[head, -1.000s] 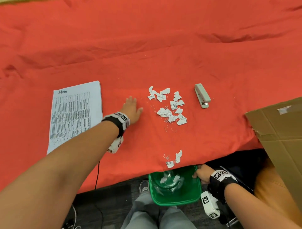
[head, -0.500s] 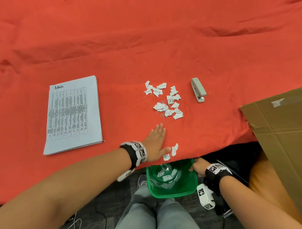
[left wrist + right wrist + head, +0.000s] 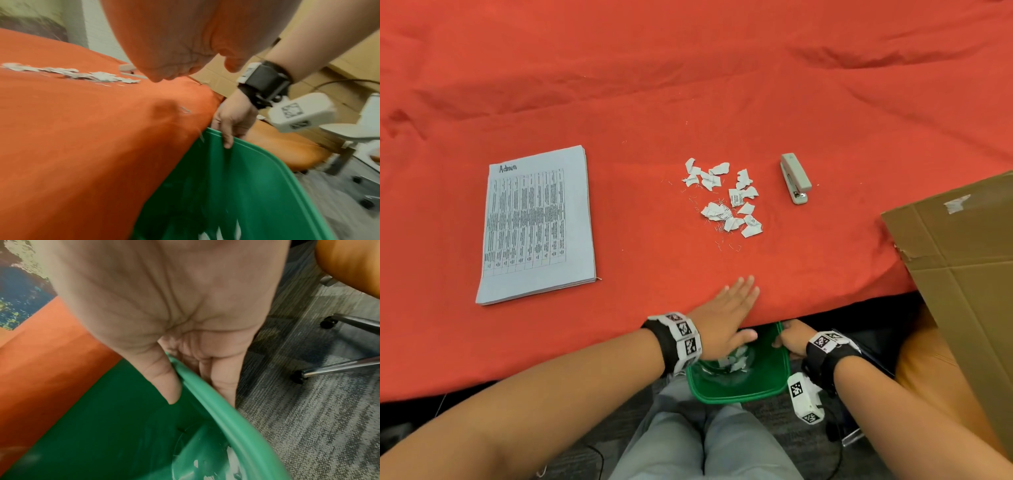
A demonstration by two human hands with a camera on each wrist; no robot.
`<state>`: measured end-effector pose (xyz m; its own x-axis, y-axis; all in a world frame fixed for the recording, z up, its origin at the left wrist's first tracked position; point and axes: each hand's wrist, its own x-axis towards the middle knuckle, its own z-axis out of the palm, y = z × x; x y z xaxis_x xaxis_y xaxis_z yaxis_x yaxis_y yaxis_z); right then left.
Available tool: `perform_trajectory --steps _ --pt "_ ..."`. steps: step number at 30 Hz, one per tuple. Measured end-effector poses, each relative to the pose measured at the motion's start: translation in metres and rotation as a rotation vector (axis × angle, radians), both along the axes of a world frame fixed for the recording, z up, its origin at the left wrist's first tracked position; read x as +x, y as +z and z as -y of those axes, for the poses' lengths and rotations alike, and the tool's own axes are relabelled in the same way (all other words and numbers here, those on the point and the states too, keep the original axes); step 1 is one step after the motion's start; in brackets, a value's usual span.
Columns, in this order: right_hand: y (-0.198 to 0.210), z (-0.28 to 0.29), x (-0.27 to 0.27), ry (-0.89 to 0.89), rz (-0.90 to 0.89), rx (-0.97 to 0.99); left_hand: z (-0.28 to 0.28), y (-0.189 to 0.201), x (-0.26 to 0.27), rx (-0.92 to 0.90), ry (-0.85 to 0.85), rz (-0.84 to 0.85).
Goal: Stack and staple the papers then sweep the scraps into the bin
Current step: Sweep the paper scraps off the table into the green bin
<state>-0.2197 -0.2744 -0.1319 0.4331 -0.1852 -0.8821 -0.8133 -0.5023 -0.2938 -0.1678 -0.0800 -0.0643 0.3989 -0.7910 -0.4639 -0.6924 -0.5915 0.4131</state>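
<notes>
— Hands first: where are they?

— My left hand (image 3: 726, 317), fingers flat, has just dragged the two near scraps off the bench (image 3: 640, 102) edge. My right hand (image 3: 792, 339) pinches the bin (image 3: 780, 383) rim just below it.

— So what's left?

— Scraps (image 3: 724, 197) beside the stapler (image 3: 795, 177) remain; the papers (image 3: 536, 224) lie stacked, so I judge one more sweep.

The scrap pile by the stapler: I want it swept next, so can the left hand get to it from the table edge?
Probably yes. The left hand lies flat at the table edge, holding nothing, and only bare red cloth separates it from the scrap pile. The stapler sits off to the side, out of the path.
</notes>
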Motion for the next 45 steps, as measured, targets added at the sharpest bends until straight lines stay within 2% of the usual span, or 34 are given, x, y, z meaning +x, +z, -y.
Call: perform_trajectory --steps 3,9,11,14,16,18,21,24,28,30,31,33,35,37,38,41,42,45 --pt "0.002 0.0 0.0 -0.004 -0.002 -0.002 -0.004 -0.011 0.012 0.074 0.024 0.074" --pt "0.002 0.001 0.0 -0.031 -0.021 -0.017 -0.022 -0.044 -0.038 0.098 -0.174 0.222" --pt "-0.001 0.002 -0.001 -0.052 -0.037 -0.016 -0.025 -0.055 -0.052 0.13 -0.182 0.133" --pt "-0.004 0.003 -0.002 -0.068 -0.054 0.009 -0.029 -0.056 -0.064 0.153 -0.147 -0.13" --pt "-0.005 0.003 -0.002 -0.059 -0.065 0.012 -0.035 -0.051 -0.068 0.08 -0.011 -0.321" --pt "-0.006 0.003 -0.002 -0.053 -0.061 0.006 -0.046 -0.044 -0.068 -0.017 0.263 -0.446" --pt "-0.002 0.002 0.0 -0.067 -0.074 -0.006 -0.068 -0.037 -0.061 -0.134 0.741 -0.41" --pt "-0.001 0.001 0.0 -0.079 -0.087 0.001 -0.087 -0.04 -0.056 -0.035 0.964 -0.328" --pt "-0.006 0.001 0.0 -0.044 -0.11 0.022 -0.086 -0.048 -0.051 0.078 1.091 -0.419" --pt "-0.039 0.014 -0.003 -0.043 -0.097 0.054 -0.078 -0.054 -0.047 0.057 1.12 -0.51" --pt "-0.043 0.016 -0.004 -0.046 -0.102 0.086 -0.074 -0.055 -0.047 0.037 1.159 -0.571" --pt "-0.023 0.004 -0.001 -0.055 -0.108 0.094 -0.07 -0.054 -0.046 0.025 1.198 -0.661" --pt "0.0 -0.007 0.001 -0.046 -0.103 0.117 -0.07 -0.054 -0.045 0.039 1.182 -0.657" --pt "0.006 -0.008 0.0 -0.003 -0.101 0.11 -0.072 -0.055 -0.045 0.038 1.19 -0.651" --pt "0.012 -0.007 0.0 0.067 -0.091 0.072 -0.073 -0.055 -0.045 0.03 1.198 -0.665" --pt "0.031 0.012 0.009 0.446 -0.052 -0.094 -0.078 -0.061 -0.044 0.029 1.213 -0.7" --pt "0.042 0.018 0.017 0.48 -0.03 -0.101 -0.08 -0.064 -0.044 0.024 1.216 -0.716" --pt "0.083 0.03 0.057 0.356 0.115 0.014 -0.082 -0.066 -0.041 0.015 1.233 -0.756"
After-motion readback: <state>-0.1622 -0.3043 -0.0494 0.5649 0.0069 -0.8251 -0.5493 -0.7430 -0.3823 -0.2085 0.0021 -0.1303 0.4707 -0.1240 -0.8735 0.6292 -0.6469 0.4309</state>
